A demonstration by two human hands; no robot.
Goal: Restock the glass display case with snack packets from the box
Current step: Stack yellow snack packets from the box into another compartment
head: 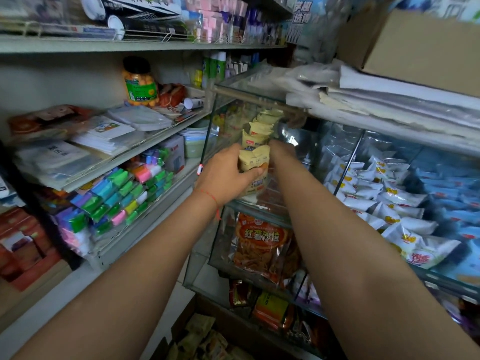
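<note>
A stack of pale yellow snack packets (255, 167) stands upright at frame centre, on the upper glass shelf of the glass display case (207, 136). The left hand (228, 175) grasps the front packets, thumb curled across their lower face. The right hand (281, 152) reaches in just beside the stack on its right; its fingers are hidden behind the packets, so its state cannot be told. A row of matching yellow packets (265, 123) extends behind the stack. Below, an orange snack bag (259, 245) occupies the lower compartment. The box (205, 339) sits at bottom centre. White packets (389, 203) fill the right compartment.
</note>
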